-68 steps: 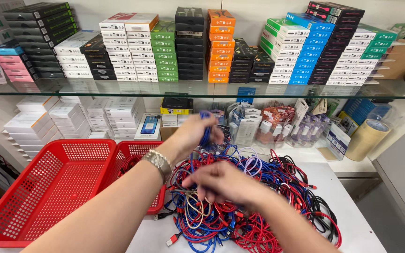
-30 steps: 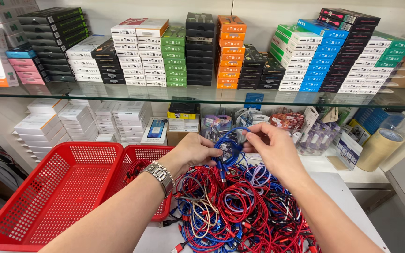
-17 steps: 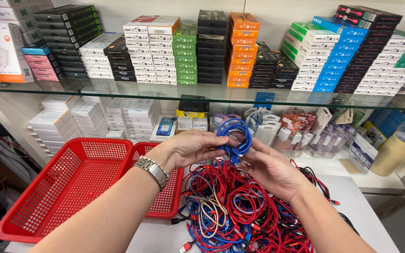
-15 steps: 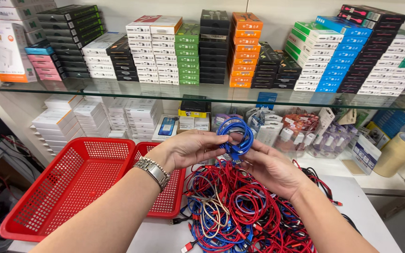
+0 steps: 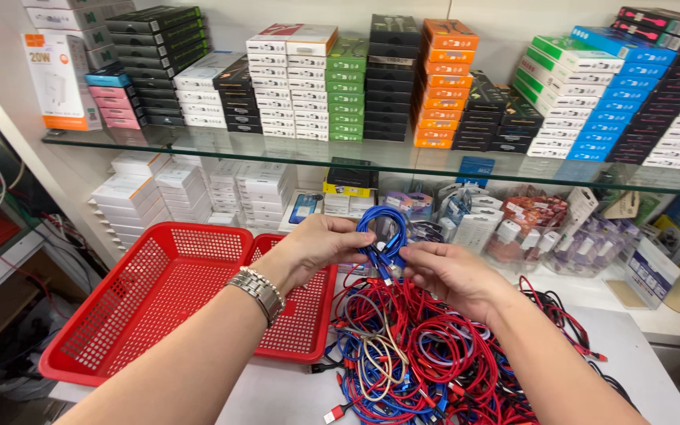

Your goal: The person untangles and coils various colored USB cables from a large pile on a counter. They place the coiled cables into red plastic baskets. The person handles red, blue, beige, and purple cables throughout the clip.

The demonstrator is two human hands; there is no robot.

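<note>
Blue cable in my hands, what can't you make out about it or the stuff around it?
Head view only:
- blue cable: its plug ends are hidden by the left hand and right hand.
- cable pile: cut off by the bottom edge; tangled, so no count.
- right red basket: partly covered by the left forearm.

Two red perforated plastic baskets [image 5: 151, 307] sit side by side, just left of the tangled heap of red, blue and beige cables [image 5: 419, 354], whose strands are too knotted to count. One coiled blue cable [image 5: 383, 236] is held above that heap by two bare hands, the left hand [image 5: 316, 248] and the right hand [image 5: 454, 275]. One metal link watch [image 5: 260, 290] shows left of the heap. One glass shelf [image 5: 222, 149] runs behind the heap, carrying stacks of small boxes too many to count.
</note>
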